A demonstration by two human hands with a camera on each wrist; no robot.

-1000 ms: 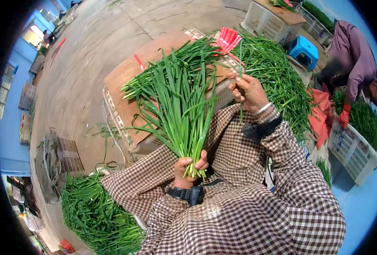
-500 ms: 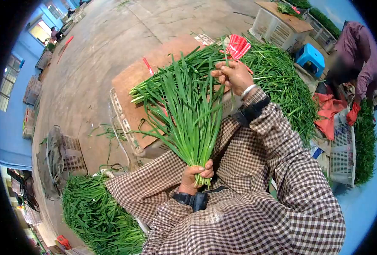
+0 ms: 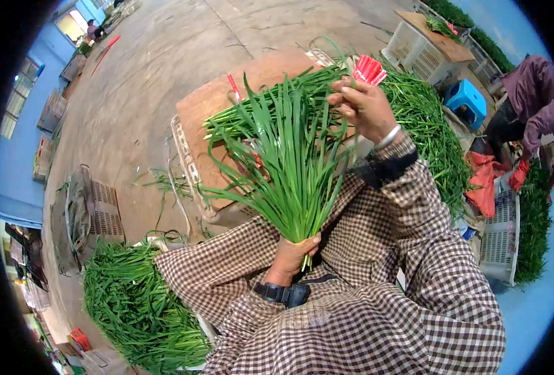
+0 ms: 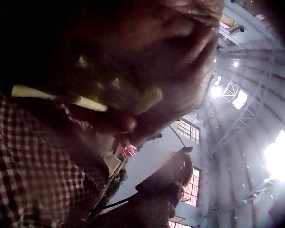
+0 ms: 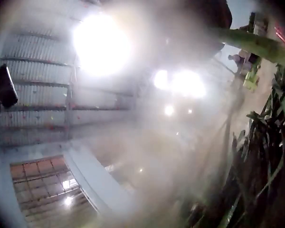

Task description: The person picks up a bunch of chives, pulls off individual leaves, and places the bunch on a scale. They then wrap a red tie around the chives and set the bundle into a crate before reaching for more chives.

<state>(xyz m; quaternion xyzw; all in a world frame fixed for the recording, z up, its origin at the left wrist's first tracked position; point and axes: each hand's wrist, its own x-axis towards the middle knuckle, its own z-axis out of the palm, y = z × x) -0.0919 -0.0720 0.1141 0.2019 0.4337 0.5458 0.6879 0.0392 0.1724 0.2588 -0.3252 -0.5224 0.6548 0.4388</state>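
Observation:
The left hand [image 3: 292, 255] grips a fanned bunch of long green stalks [image 3: 295, 187] by the pale lower ends, leaves pointing away over the board. In the left wrist view the same hand [image 4: 175, 61] is dark, with pale stalk ends [image 4: 90, 103] showing beside its fingers. The right hand [image 3: 367, 109] is raised right of the leaf tops, fingertips pinching a thin green stalk. That stalk [image 5: 256, 45] crosses the top right of the right wrist view. Behind the bunch, more stalks [image 3: 227, 119] lie across a brown board [image 3: 192, 115].
Red-and-white strips [image 3: 369, 70] lie behind the right hand. Loose greens are heaped at right [image 3: 436, 137] and at lower left [image 3: 139, 306]. A blue stool [image 3: 466, 103] and a person [image 3: 539, 100] bending by a white crate [image 3: 499, 240] are farther right.
The right hand moved in toward the leaves, then up and outward again. The left hand has turned, its fingers now less visible around the bunch. The bending person has shifted.

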